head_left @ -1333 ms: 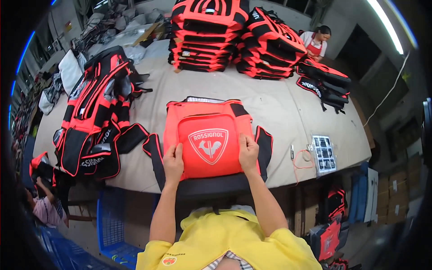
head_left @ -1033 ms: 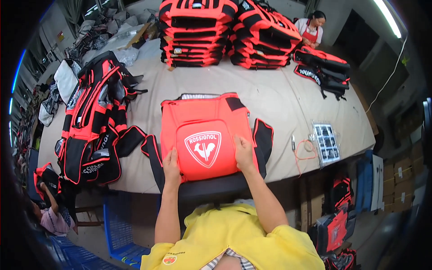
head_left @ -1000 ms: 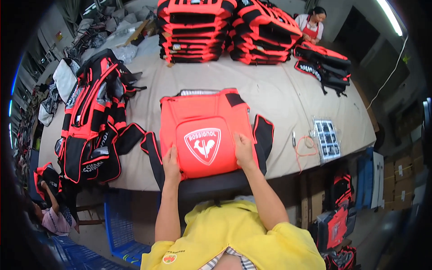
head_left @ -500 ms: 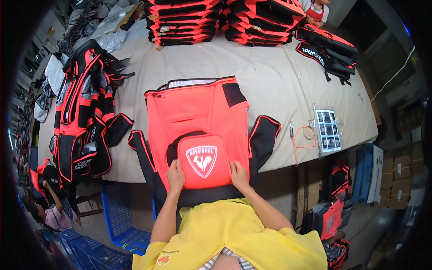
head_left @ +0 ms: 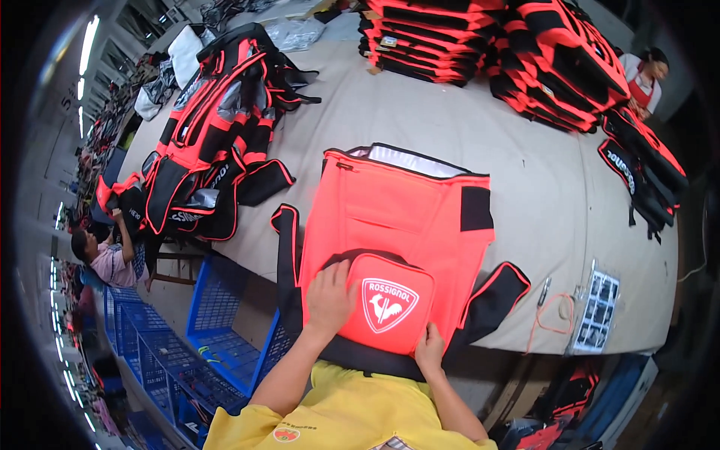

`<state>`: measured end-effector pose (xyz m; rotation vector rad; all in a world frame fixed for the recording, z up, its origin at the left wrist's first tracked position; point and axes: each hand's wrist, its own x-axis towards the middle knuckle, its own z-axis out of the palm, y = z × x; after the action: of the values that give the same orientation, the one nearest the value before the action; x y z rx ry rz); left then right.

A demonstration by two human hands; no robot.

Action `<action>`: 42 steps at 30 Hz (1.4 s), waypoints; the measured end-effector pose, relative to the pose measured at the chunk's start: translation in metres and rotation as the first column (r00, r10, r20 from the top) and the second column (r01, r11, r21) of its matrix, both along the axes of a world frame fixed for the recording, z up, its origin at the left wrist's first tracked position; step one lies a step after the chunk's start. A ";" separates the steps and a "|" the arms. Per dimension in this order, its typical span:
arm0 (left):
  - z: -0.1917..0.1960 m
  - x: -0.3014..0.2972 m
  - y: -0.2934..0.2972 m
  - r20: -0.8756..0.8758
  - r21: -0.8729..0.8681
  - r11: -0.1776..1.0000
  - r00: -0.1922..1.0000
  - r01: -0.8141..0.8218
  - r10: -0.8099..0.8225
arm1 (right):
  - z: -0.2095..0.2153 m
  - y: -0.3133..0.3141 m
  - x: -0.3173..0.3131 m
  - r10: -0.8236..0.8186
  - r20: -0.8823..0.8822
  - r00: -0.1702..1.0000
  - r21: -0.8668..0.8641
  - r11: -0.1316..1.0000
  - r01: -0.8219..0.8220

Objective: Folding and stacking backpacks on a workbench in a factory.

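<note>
A bright coral-red and black backpack [head_left: 397, 214] lies on the cloth-covered table in front of me, its far opening showing a silvery lining. On its near part is a raised rounded pocket [head_left: 390, 271] with a white shield emblem. My left hand [head_left: 331, 301] rests on the pocket's left side with fingers stretched out flat. At the lower right corner of the pocket, my right hand [head_left: 430, 351] is closed, thumb and fingers pinching the edge. Black side flaps [head_left: 495, 298] spread out on both sides of the backpack.
Stacked backpacks [head_left: 431, 41] stand at the far side, with more unfinished ones [head_left: 217, 127] heaped at left. A clear sheet of small dark parts [head_left: 598, 311], an orange cord [head_left: 553, 315] and a small tool [head_left: 544, 291] lie right. Blue crates [head_left: 225, 322] stand below; other people work left and far right.
My left hand has gone from gripping the pocket's left edge to lying flat over it. My right hand stays at the pocket's right edge, nearer its lower corner. The view has turned left.
</note>
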<state>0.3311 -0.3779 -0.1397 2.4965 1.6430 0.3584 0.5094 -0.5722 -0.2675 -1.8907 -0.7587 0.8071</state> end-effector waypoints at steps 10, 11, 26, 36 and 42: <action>-0.137 0.023 0.054 0.045 -0.019 0.968 0.967 0.252 -0.251 | 0.049 0.111 0.069 0.129 -0.011 0.992 -0.288 0.949 -0.127; -0.139 0.024 0.052 0.075 -0.062 0.968 0.968 0.245 -0.240 | 0.058 0.132 0.069 0.115 0.190 0.975 -0.189 0.979 -0.079; -0.176 0.023 0.048 0.243 -0.146 0.960 0.949 0.239 -0.199 | 0.043 0.431 -0.022 0.415 0.678 0.607 -0.105 0.871 -0.479; -0.175 0.020 0.050 0.215 -0.124 0.975 0.964 0.186 -0.157 | -0.007 0.380 0.099 0.100 0.919 0.382 0.006 0.964 -0.267; -0.178 0.018 0.049 0.268 -0.138 0.971 0.951 0.194 -0.152 | 0.036 0.339 0.177 0.019 0.818 0.574 -0.165 0.965 0.203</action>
<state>0.3491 -0.3288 -0.3174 2.3374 1.2897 0.4813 0.6862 -0.2336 -0.2318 -2.5248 -1.1279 -0.1426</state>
